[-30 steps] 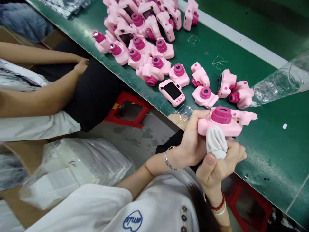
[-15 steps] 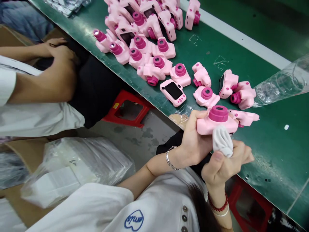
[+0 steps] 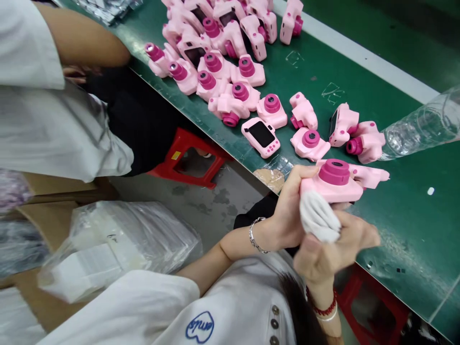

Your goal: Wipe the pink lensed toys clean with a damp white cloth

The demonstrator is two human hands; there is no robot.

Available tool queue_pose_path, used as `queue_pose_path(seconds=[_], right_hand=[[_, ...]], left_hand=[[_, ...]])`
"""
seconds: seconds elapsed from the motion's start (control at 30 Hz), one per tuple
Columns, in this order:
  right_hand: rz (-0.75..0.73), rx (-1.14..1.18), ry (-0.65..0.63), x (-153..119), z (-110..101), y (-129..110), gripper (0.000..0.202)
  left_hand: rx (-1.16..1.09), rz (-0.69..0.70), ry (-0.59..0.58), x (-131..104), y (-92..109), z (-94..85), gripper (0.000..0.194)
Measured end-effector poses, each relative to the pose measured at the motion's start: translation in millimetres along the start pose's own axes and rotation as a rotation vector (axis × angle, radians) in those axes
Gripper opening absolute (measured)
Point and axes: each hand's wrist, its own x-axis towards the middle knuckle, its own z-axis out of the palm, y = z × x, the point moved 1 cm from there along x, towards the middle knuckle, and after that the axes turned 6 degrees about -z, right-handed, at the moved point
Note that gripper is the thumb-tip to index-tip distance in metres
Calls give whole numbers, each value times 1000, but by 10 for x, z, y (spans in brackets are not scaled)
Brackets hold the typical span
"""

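My left hand [image 3: 287, 215], with a silver bracelet at the wrist, is closed round the left end of a pink toy camera [image 3: 332, 184], whose magenta lens points up. Pinched between the fingers of my right hand [image 3: 332, 249] is a bunched white cloth [image 3: 319, 216], which touches the camera's lower left side. My right fingertips are slightly blurred. Just behind the held camera lies another pink camera [image 3: 372, 176]. A camera with its dark screen up [image 3: 261, 136] and one with its lens up [image 3: 310, 143] lie nearby on the green table [image 3: 406, 206].
Many pink cameras [image 3: 215, 62] crowd the table's far left. A clear plastic bottle [image 3: 420, 127] leans in from the right. Another person [image 3: 28, 124] sits at the left by a red stool [image 3: 194, 175]. A plastic-wrapped bundle [image 3: 122, 244] is at lower left.
The white cloth and my right fingers have moved left along the camera's lower side. The held camera appears slightly further right. The other person's arm has moved up and towards the table.
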Motion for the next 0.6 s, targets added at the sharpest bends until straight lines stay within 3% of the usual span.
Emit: queue_pose_path(seconds=[0.03, 0.1, 0.2, 0.27, 0.4, 0.43, 0.6], right_hand=[[-37, -31, -31, 25, 16, 16, 32], [80, -50, 15, 58, 25, 109, 33], [336, 124, 252, 25, 0, 260, 34], [327, 247, 359, -35, -14, 287, 36], [-68, 120, 186, -84, 31, 209, 38], [-111, 86, 141, -65, 55, 204, 39], [129, 43, 19, 77, 140, 327, 43]], left_hand=[[-17, -22, -11, 18, 11, -20, 23], [-60, -66, -60, 51, 42, -68, 23], [-100, -126, -146, 82, 77, -143, 32], [-112, -142, -209, 95, 71, -184, 33], [-84, -141, -275, 149, 7, -254, 28], [-81, -147, -263, 168, -8, -276, 28], [-105, -103, -139, 226, -52, -400, 27]])
